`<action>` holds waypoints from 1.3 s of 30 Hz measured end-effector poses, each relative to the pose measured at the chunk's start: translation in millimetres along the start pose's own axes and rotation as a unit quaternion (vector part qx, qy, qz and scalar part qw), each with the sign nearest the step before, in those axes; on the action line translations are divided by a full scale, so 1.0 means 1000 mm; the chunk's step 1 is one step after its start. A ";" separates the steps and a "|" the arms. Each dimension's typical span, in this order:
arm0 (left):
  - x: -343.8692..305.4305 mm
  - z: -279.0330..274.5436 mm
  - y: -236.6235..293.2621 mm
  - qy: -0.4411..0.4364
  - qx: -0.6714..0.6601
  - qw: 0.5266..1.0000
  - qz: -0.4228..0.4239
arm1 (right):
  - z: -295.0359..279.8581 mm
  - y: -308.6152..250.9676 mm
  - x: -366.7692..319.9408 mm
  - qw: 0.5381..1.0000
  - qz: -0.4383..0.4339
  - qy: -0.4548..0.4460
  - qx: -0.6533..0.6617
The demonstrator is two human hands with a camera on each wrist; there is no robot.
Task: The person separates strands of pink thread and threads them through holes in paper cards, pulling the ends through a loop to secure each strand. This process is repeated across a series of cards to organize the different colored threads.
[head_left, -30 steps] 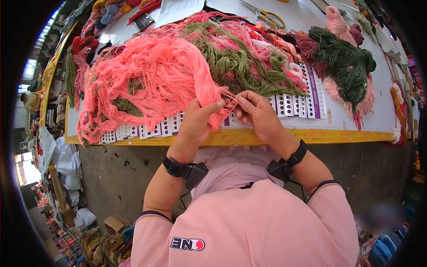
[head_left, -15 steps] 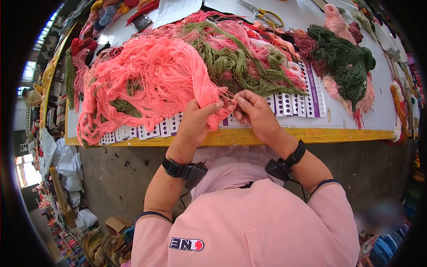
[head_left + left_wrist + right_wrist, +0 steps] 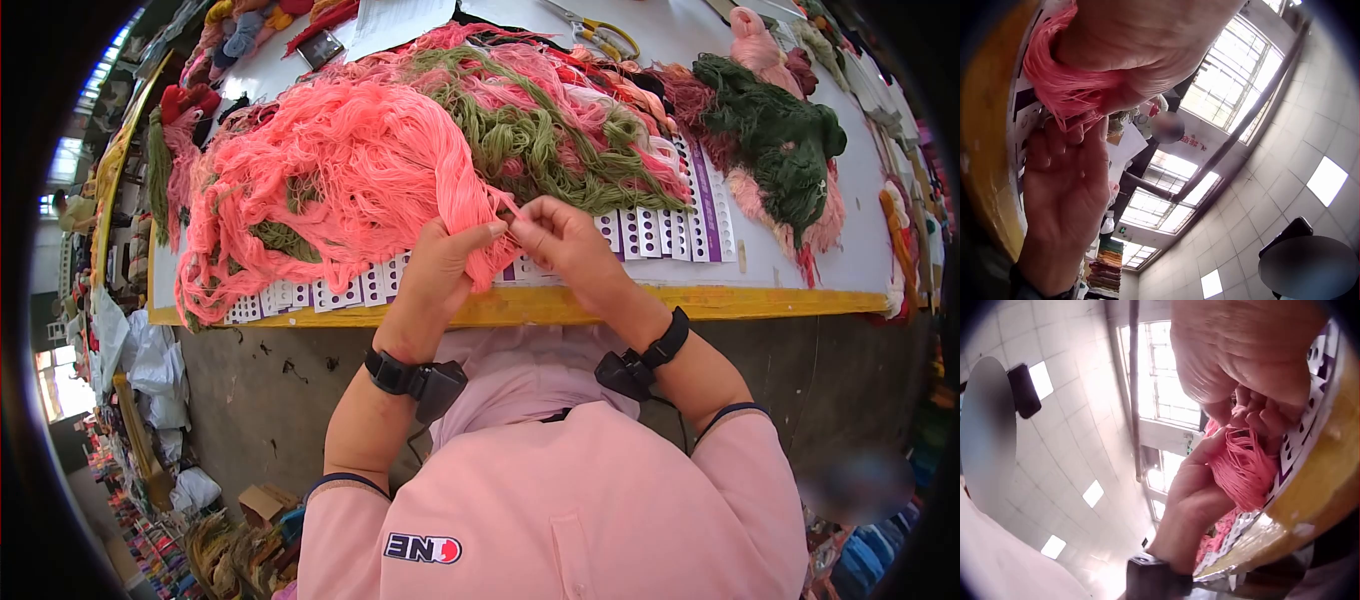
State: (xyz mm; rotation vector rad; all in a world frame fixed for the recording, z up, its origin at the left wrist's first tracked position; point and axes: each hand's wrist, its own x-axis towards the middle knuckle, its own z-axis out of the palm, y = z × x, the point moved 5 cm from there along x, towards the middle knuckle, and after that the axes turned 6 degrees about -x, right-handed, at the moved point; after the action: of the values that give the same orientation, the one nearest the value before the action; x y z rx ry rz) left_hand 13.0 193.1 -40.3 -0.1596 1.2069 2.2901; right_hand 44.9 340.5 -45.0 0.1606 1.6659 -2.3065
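A large heap of coral-pink yarn [image 3: 370,160] is spread along the table's near side. My left hand [image 3: 440,262] grips the gathered end of its hank, thumb across the strands. Close beside it, my right hand [image 3: 567,243] pinches a few strands drawn out of the hank between thumb and fingers. In the right wrist view, loops of pink yarn [image 3: 1247,472] bulge out of the left hand [image 3: 1188,487], right under the right hand's curled fingers. Olive-green yarn [image 3: 530,150] lies tangled behind the hands.
White-and-purple cards with punched holes [image 3: 712,210] lie under the yarn along the yellow table edge [image 3: 760,304]. Dark green yarn [image 3: 770,125] is piled to the right. Scissors [image 3: 605,40] with yellow handles and a paper sheet [image 3: 400,22] lie at the back.
My right hand has shifted slightly left and up, closer to the left hand. The strands fanned between the hands are now a short, narrow bunch. The left hand keeps its hold.
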 end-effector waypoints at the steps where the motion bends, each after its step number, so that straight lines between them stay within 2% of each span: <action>1: 0.002 -0.001 0.000 0.004 0.003 1.000 -0.002 | 0.002 0.003 0.001 0.999 -0.013 -0.010 -0.047; 2: 0.002 0.000 0.000 0.004 -0.002 1.000 0.001 | 0.004 0.004 0.002 0.995 -0.025 -0.021 -0.094; 4: 0.002 0.004 0.001 0.005 -0.012 1.000 0.006 | 0.002 0.002 0.001 0.995 -0.022 -0.033 -0.090; 7: 0.000 0.004 0.004 0.006 -0.103 0.994 -0.031 | 0.001 -0.003 -0.001 0.997 -0.003 -0.036 -0.064; 10: 0.001 -0.007 0.002 0.013 -0.066 0.997 -0.039 | -0.001 -0.001 -0.002 0.998 0.010 -0.040 -0.040; 13: -0.002 -0.003 0.003 -0.031 0.044 0.999 0.009 | 0.000 -0.002 -0.002 0.999 0.008 -0.041 -0.027; 20: -0.004 -0.007 0.003 -0.016 0.012 1.000 0.013 | -0.005 0.001 -0.002 0.998 0.020 -0.059 0.029; 23: -0.005 -0.006 0.003 -0.009 0.020 0.999 0.025 | -0.006 0.003 -0.001 0.998 0.021 -0.060 0.013; 29: -0.004 -0.005 0.002 -0.021 0.021 0.999 0.024 | -0.008 0.007 0.003 0.997 0.041 -0.032 0.052; 35: -0.005 -0.004 0.002 -0.032 0.034 0.999 0.006 | 0.003 -0.006 0.003 0.995 0.046 -0.028 -0.081; 39: -0.004 -0.007 0.001 -0.034 0.041 0.999 0.011 | 0.000 0.002 0.006 0.999 0.020 -0.009 -0.043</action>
State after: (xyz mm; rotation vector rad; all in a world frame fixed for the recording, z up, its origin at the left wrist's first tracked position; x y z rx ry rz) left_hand 14.9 185.5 -42.7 -0.0383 1.2707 2.2413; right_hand 39.6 339.5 -48.1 0.1515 1.7344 -2.1963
